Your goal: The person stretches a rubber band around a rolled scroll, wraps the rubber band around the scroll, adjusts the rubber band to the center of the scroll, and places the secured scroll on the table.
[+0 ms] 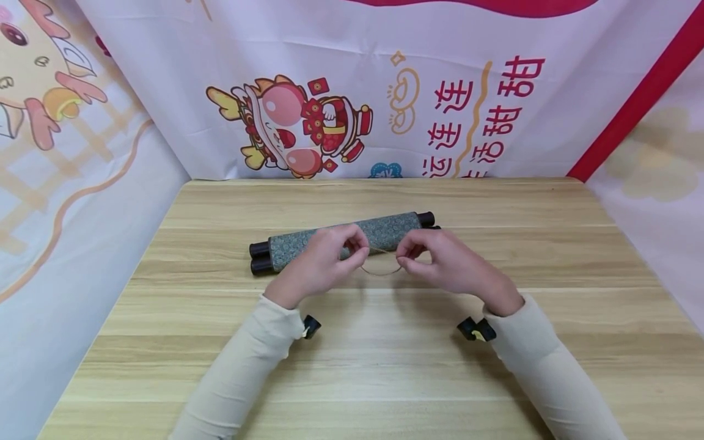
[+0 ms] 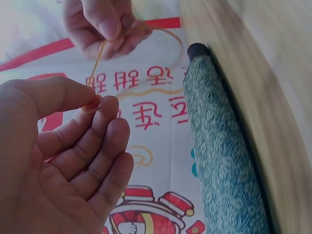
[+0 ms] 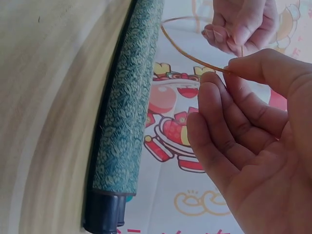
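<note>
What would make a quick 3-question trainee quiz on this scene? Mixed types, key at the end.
1. True or false: the person's left grip and right grip both pinch the thin rubber band.
2. Multiple choice: the rolled scroll lies on
A) a cushion
B) the wood-grain tabletop
C) a metal tray
3. Fill in the blank: the roller ends sticking out of the scroll's patterned roll are ____ in colour.

Key: 1. True. 2. B. 3. Black.
</note>
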The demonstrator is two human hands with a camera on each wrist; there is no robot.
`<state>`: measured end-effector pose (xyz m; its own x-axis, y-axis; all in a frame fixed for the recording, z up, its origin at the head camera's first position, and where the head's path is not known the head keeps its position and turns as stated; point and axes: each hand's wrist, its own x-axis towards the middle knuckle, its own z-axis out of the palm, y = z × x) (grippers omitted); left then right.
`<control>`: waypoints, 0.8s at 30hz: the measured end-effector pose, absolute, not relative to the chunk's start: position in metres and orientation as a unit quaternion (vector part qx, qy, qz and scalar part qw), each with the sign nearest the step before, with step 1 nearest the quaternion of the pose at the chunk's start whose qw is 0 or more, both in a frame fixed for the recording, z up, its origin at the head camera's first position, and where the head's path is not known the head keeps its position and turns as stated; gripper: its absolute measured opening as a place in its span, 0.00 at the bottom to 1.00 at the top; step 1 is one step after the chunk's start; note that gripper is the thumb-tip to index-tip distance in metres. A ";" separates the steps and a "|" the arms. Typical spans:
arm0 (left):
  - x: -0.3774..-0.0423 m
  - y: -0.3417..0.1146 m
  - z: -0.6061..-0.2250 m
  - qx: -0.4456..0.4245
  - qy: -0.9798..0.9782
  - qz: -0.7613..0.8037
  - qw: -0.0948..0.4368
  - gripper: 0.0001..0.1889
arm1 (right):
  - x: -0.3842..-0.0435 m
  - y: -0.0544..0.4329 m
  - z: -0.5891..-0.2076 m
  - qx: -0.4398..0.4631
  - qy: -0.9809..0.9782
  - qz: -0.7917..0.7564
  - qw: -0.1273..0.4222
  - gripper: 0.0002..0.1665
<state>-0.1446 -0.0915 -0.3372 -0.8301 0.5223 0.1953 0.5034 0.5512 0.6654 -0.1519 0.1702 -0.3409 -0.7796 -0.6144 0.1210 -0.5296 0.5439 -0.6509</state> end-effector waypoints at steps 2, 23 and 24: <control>-0.146 -0.095 -0.336 0.281 0.884 0.372 0.014 0.02 | -0.153 0.172 -0.340 -0.324 0.877 -0.351 0.054 0.03; -0.160 -0.098 -0.347 0.264 0.907 0.325 0.044 0.09 | -0.159 0.199 -0.329 -0.265 0.906 -0.321 0.078 0.02; -0.162 -0.097 -0.346 0.265 0.910 0.315 0.047 0.10 | -0.159 0.202 -0.328 -0.263 0.908 -0.318 0.079 0.02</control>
<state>-0.1618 -0.0968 -0.3464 -0.8553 0.5116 0.0822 0.4528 0.6608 0.5985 -0.1587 0.2016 -0.3282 -0.8496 -0.5268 0.0247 -0.4269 0.6594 -0.6188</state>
